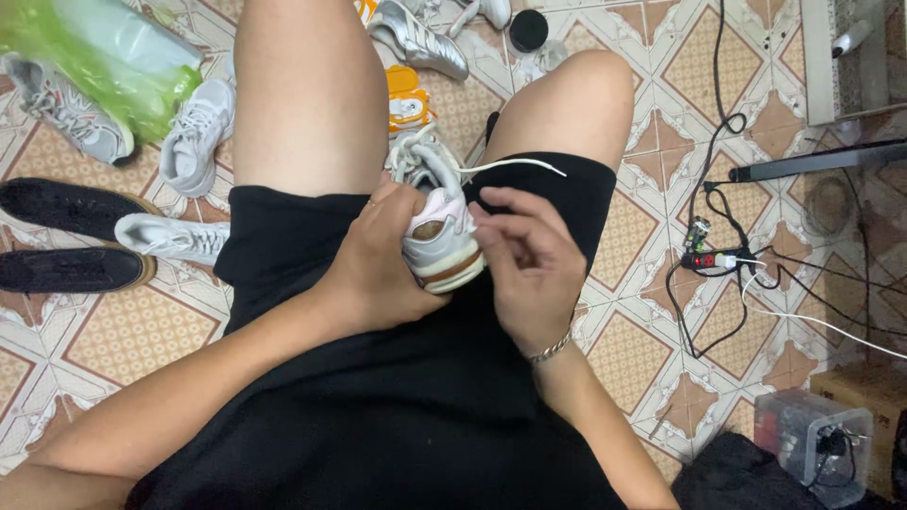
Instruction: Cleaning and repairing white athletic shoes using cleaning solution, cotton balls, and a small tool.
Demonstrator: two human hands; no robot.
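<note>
- The person sits with bare knees apart above a patterned tile floor (142,331), wearing black shorts (397,397).
- A grey and pink sneaker (439,241) with a brown-edged sole lies in the lap between the thighs, heel end towards the camera, toe pointing away.
- The left hand (383,264) is closed around the left side of the sneaker, thumb at the heel collar, gripping it.
- The right hand (529,260) sits just beside the right side of the sneaker, fingers curled, fingertips touching the shoe near its tongue. Whether it pinches anything there cannot be determined.
- A white lace (515,165) runs from the eyelet area out to the right, across the right thigh.
- A metal bracelet (550,348) circles the right wrist.
- On the floor to the left: two black shoes (66,236) lie side by side, a white sneaker (175,236) rests just beside them, and another white sneaker (196,132) lies further up.
- A green plastic bag (104,57) occupies the upper left corner, partly over a grey sneaker (71,113).
- A silver shoe (416,38) lies at the top, near a black round lid (528,28).
- An orange and white package (408,99) sits on the floor between the knees, beyond the held sneaker.
- To the right, a power strip (713,258) with black cables (718,113) lies on the tiles; a clear plastic box (812,453) stands at the lower right.
</note>
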